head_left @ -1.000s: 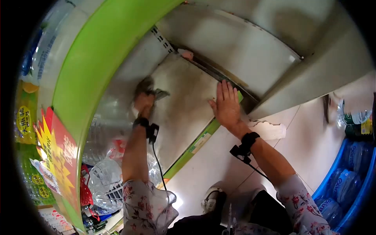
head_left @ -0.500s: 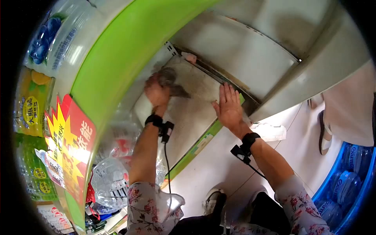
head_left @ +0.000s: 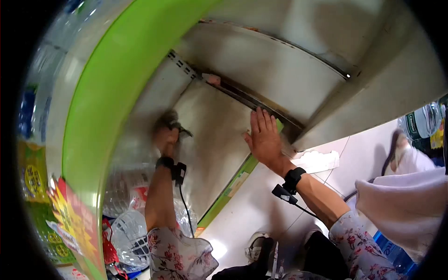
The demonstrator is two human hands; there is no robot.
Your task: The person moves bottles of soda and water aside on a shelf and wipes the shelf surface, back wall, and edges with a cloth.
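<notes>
Nothing I can actually read from here. The red and yellow starburst sign (head_left: pixel 70 210) at lower left carries print, but it is blurred beyond reading. The yellow label (head_left: pixel 30 179) above it and the bottle label (head_left: pixel 413 123) at far right are equally illegible.

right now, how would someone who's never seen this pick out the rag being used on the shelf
Start at the bare grey shelf board under the bright green shelf edge. At its left side the left hand grips a dark, crumpled rag. It is the only dark soft thing on the pale board; the right hand lies flat and holds nothing.
</notes>
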